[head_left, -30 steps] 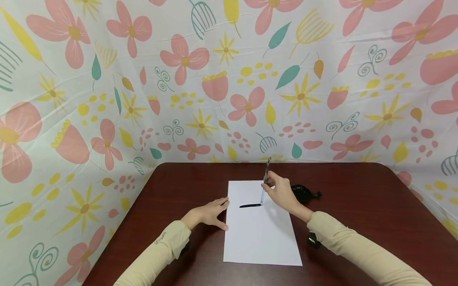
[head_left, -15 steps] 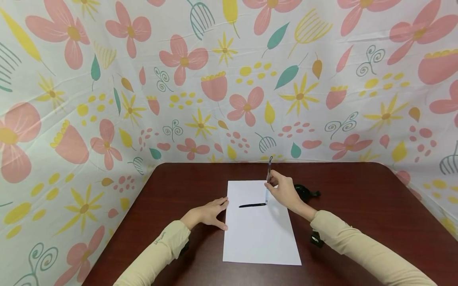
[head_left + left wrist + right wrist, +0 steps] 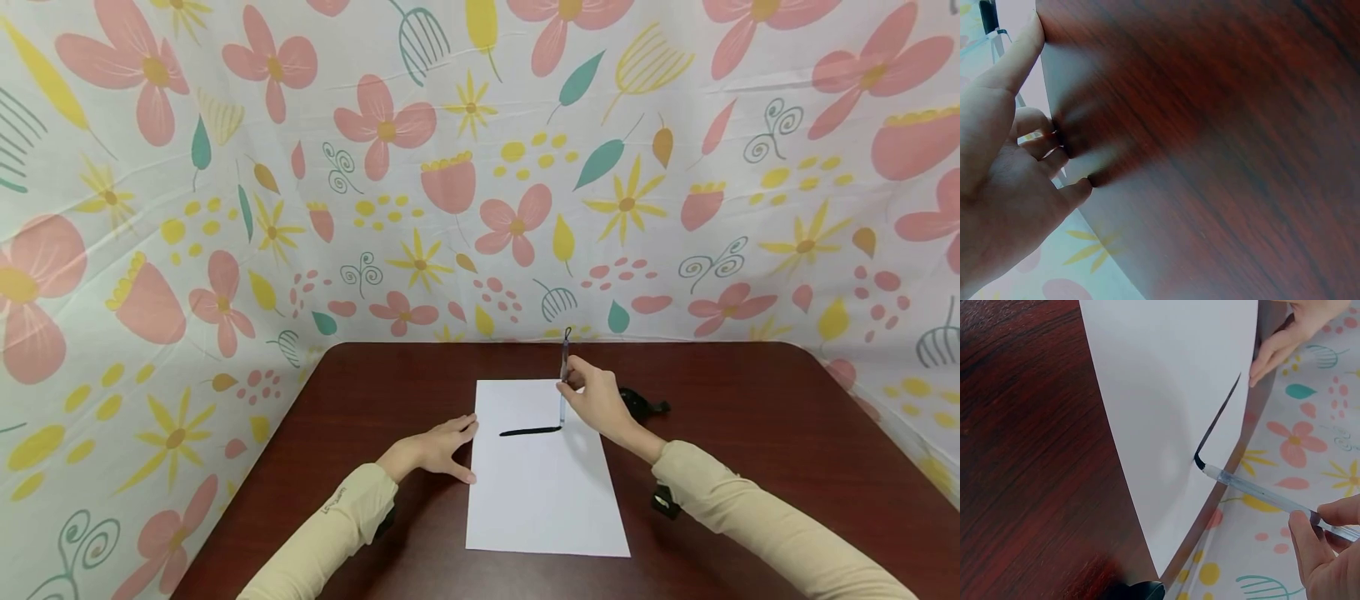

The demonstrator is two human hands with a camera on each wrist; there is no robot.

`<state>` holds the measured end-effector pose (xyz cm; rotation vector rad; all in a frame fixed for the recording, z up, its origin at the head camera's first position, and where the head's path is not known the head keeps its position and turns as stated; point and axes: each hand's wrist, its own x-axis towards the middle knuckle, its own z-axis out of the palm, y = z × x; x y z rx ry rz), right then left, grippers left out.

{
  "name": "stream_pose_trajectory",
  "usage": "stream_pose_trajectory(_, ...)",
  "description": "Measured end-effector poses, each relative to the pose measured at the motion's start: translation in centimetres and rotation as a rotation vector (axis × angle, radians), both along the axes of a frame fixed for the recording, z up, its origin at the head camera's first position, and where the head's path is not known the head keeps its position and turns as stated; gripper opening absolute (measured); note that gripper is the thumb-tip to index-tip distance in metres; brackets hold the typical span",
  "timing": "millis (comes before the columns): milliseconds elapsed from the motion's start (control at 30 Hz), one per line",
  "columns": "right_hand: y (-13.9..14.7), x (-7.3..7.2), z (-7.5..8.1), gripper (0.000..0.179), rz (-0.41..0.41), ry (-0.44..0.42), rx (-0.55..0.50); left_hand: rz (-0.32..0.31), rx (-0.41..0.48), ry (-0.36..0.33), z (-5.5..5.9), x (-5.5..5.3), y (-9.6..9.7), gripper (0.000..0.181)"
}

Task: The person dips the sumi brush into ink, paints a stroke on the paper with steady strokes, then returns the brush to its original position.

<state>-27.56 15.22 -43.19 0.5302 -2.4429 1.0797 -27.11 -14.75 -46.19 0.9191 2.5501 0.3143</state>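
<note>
My right hand (image 3: 596,402) pinches a slim ink brush (image 3: 1260,493) with a clear, pale-blue handle and a hanging loop at its top. It stands nearly upright in the head view. Its black bristle tip meets the right end of a black ink stroke (image 3: 528,432), which runs sideways across the upper part of a white paper sheet (image 3: 547,500). My left hand (image 3: 437,447) rests at the sheet's left edge, thumb spread from the other fingers. In the left wrist view, its fingertips (image 3: 1085,183) touch down at the paper's edge and the table.
A black ink dish (image 3: 636,404) with a short handle sits right of the paper, partly behind my right hand. The dark reddish wooden table (image 3: 735,417) ends at the back against a flower-printed cloth (image 3: 517,167), which also hangs along the left.
My right hand has shifted slightly rightward with the brush, and the black stroke has grown longer to the right. It barely moves over the last half second. My left hand stays in place.
</note>
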Motion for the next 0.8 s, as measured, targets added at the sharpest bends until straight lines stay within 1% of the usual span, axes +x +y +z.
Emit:
stream_pose_trajectory(333, 0.5, 0.0, 0.7, 0.010, -0.022, 0.048, -0.041, 0.009, -0.002, -0.002, -0.3, -0.1, -0.1, 0.096)
stream_pose_trajectory(500, 0.7, -0.1, 0.8, 0.011, -0.037, 0.101, -0.063, 0.012, 0.007, -0.007, -0.3, 0.0, -0.1, 0.096)
stream_pose_trajectory(633, 0.9, -0.2, 1.0, 0.012, -0.026, 0.139, -0.103, 0.012, 0.004, -0.006, -0.3, 0.0, -0.1, 0.096)
stream_pose_trajectory(800, 1.2, -0.1, 1.1, 0.012, 0.008, 0.150, -0.162, 0.010, 0.010, -0.006, -0.2, 0.0, -0.1, 0.095)
